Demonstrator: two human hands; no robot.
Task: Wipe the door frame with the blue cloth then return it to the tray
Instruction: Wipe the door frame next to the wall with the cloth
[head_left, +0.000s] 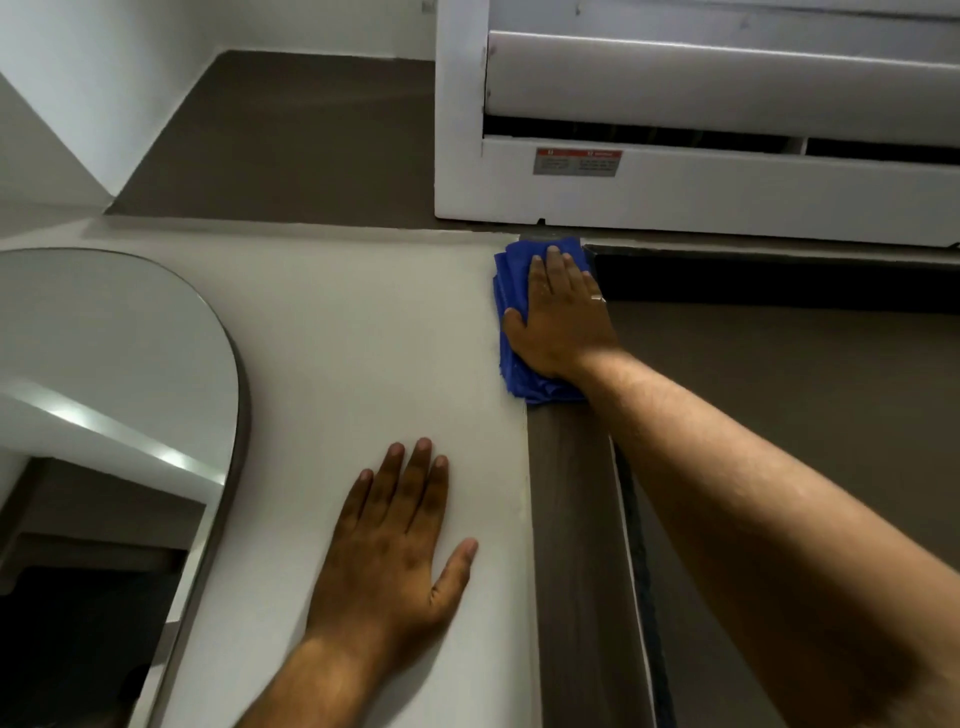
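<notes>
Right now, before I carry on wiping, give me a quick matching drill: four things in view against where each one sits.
Things:
1. blue cloth
2. left hand
3. air conditioner
4. mirror

Places:
A. flat on the white wall, beside the frame
B. mounted above the door
C. at the far left, with a rounded top
D. pressed under the right hand at the door frame's top corner

Pairs: 1-D, 2-A, 3-B, 4-C
</notes>
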